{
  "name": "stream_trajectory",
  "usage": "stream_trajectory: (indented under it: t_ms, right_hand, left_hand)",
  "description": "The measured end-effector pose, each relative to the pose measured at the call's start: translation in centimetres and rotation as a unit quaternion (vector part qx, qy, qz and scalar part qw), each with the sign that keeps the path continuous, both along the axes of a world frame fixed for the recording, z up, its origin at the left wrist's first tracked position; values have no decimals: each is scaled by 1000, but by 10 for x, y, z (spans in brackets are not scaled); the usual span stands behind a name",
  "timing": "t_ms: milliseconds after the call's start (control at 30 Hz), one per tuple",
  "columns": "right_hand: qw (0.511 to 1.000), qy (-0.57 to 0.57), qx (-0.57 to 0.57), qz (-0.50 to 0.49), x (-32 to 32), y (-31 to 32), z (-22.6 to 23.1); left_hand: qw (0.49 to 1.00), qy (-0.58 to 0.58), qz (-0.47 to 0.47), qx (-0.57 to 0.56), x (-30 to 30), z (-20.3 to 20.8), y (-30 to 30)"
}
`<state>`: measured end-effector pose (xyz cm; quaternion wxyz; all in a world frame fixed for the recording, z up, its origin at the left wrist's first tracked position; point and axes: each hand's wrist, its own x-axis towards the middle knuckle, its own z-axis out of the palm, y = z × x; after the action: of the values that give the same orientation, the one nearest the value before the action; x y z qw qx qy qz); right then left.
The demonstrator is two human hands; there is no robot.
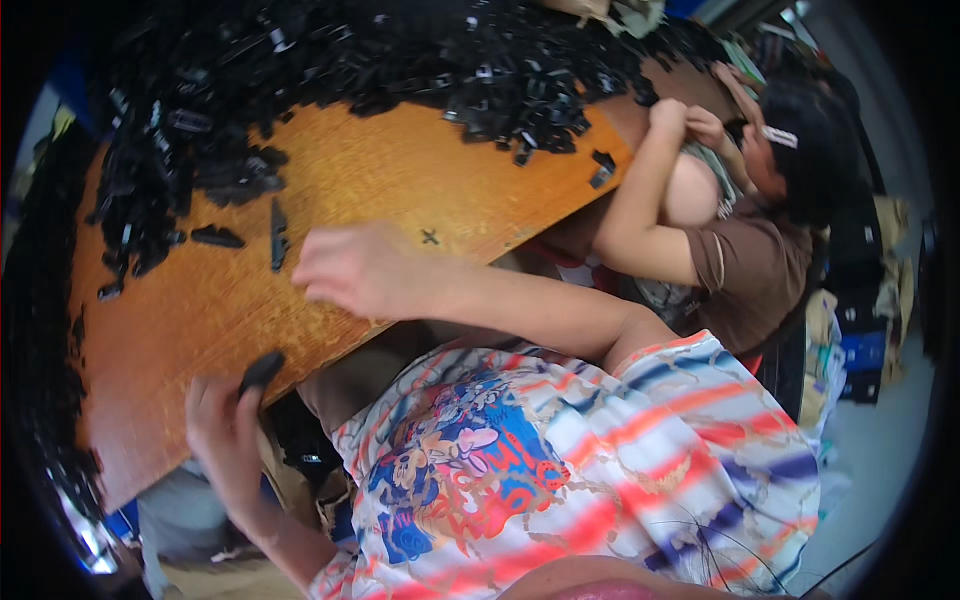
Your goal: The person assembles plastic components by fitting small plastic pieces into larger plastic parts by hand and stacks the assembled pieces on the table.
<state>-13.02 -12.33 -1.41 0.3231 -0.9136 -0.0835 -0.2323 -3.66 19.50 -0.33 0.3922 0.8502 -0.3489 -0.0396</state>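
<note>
Near the table's front edge, my left hand (220, 425) is closed on a small, dark, rounded piece (262, 372), which sticks out beside the thumb. My right hand (360, 270) is over the wooden table, its fingers bent and smeared by motion. Whether anything is in those fingers I cannot make out. Closest to them lies a long, narrow black part (278, 235), with a second black part (217, 237) to its left. On the other side of my right hand is a small dark cross-shaped piece (430, 237).
A large heap of small black parts (370, 60) covers the table's far side and spreads down its left. The bare wooden tabletop (350, 165) shows in the middle. At the right sits another person (770, 250) with both hands raised. Boxes (862, 350) stand behind.
</note>
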Motion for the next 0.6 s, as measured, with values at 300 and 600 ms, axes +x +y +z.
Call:
stream_trajectory:
  t_ms: [300, 600]
  right_hand:
    - [808, -141, -100, -564, -82, -199, 0]
    - [843, -91, -17, -529, -57, -176, -24]
  left_hand:
    - [988, 31, 151, 7, 2, -9, 114]
    - [996, 19, 73, -38, -6, 10, 10]
